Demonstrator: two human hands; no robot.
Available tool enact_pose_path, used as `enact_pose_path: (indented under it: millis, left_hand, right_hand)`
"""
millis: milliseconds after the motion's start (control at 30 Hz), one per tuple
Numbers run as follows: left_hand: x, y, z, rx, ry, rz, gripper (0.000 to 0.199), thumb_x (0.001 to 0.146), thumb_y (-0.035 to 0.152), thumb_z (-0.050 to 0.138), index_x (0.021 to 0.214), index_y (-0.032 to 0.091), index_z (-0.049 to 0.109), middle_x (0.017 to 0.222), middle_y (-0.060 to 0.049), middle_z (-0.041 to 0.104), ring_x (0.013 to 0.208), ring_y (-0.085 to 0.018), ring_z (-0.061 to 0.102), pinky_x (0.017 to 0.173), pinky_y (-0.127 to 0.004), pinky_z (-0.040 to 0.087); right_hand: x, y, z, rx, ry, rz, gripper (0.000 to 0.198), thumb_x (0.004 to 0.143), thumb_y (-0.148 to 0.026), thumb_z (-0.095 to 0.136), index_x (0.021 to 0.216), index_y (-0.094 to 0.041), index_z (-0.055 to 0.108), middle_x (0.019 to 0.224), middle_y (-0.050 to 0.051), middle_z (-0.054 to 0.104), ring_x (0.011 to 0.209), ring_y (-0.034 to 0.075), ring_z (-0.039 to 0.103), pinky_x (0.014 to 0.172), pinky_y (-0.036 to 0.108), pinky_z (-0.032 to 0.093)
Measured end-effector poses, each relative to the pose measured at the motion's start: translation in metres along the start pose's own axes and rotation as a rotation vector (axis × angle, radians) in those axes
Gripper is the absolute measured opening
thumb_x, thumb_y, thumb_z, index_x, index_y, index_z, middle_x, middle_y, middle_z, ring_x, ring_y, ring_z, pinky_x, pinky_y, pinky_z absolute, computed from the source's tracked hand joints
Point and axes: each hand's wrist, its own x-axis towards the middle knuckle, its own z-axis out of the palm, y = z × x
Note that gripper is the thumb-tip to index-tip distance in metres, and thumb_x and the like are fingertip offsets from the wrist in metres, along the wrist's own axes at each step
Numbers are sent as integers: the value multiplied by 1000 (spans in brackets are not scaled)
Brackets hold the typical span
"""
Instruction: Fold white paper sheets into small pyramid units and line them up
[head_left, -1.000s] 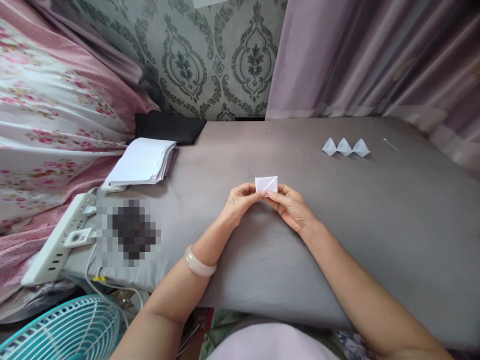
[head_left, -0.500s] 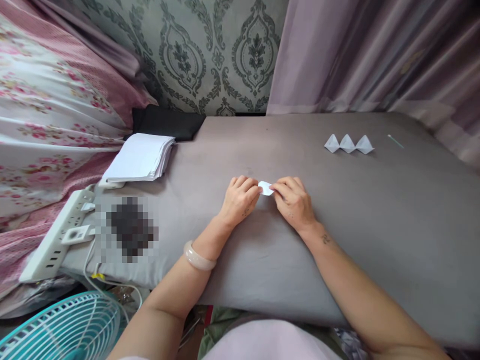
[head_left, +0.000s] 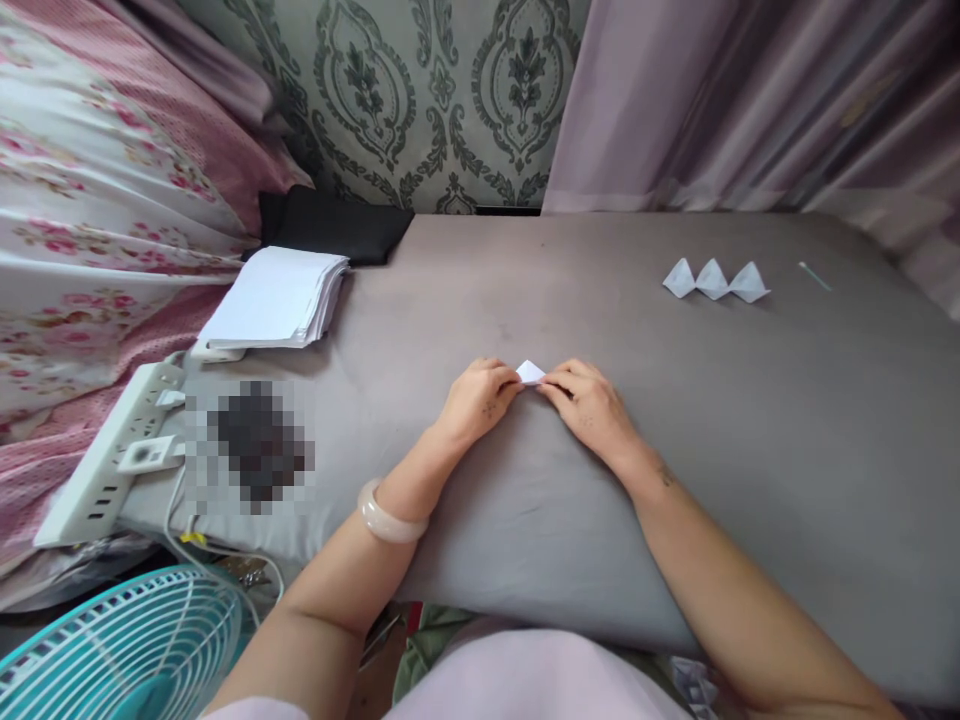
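Observation:
A small piece of folded white paper [head_left: 530, 373] is held low over the grey cloth-covered surface [head_left: 525, 520], its top coming to a point. My left hand [head_left: 481, 398] pinches its left corner between thumb and fingers. On the other side, my right hand [head_left: 587, 405] grips the right corner the same way. The fingertips hide both ends of the paper. Farther back to the right stand three folded white paper shapes [head_left: 712, 280], side by side in a row with pointed tops.
At the left lie a stack of white paper [head_left: 274, 295] and a black folded item [head_left: 337, 228]. Near them are a white power strip [head_left: 109, 455] with cables and a blurred dark object [head_left: 261, 445]. A turquoise fan [head_left: 135, 650] stands lower left; a thin stick [head_left: 815, 276] lies far right.
The paper between my hands has gone from a flatter, several-sided outline to a peaked one. Both hands keep their pinch, now lower on its corners. The whole view has shifted slightly.

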Motion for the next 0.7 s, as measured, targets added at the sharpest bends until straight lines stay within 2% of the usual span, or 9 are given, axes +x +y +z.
enact_pose_path:
  millis: [167, 400, 567, 633, 700]
  left_hand:
    - [2, 6, -5, -161, 25, -273, 16, 87, 28, 61, 87, 16, 72, 86, -7, 65, 78, -17, 58, 77, -29, 47]
    - [5, 8, -7, -196, 29, -421, 16, 84, 28, 61, 82, 16, 71, 91, -7, 63, 78, -16, 59, 81, -31, 48]
    - [12, 6, -10, -176, -10, -458, 19, 81, 31, 62, 82, 15, 73, 87, -7, 63, 79, -17, 58, 78, -30, 47]
    - [14, 5, -11, -196, -48, -472, 22, 80, 33, 61, 81, 15, 73, 77, -5, 63, 73, -16, 57, 73, -28, 46]
    - [14, 3, -11, -225, -61, -491, 24, 78, 35, 61, 79, 14, 73, 69, -3, 62, 65, -14, 55, 66, -27, 43]
  right_hand:
    - [7, 6, 3, 162, 43, 145, 23, 88, -39, 58, 87, -22, 73, 96, 4, 62, 74, 14, 59, 75, 31, 46]
    - [14, 3, 4, 124, 62, 246, 22, 82, -39, 60, 76, -20, 71, 95, 5, 64, 70, 14, 57, 72, 31, 46]
    - [27, 3, -13, 183, -107, 302, 20, 78, -33, 62, 68, -19, 71, 89, 5, 66, 77, 17, 59, 72, 29, 44]
    - [33, 3, -22, 224, -217, 305, 24, 77, -35, 62, 63, -17, 69, 86, 4, 66, 70, 14, 56, 62, 26, 41]
    - [37, 3, -30, 260, -308, 369, 30, 80, -39, 59, 62, -16, 68, 91, 4, 65, 61, 10, 48, 51, 24, 34]
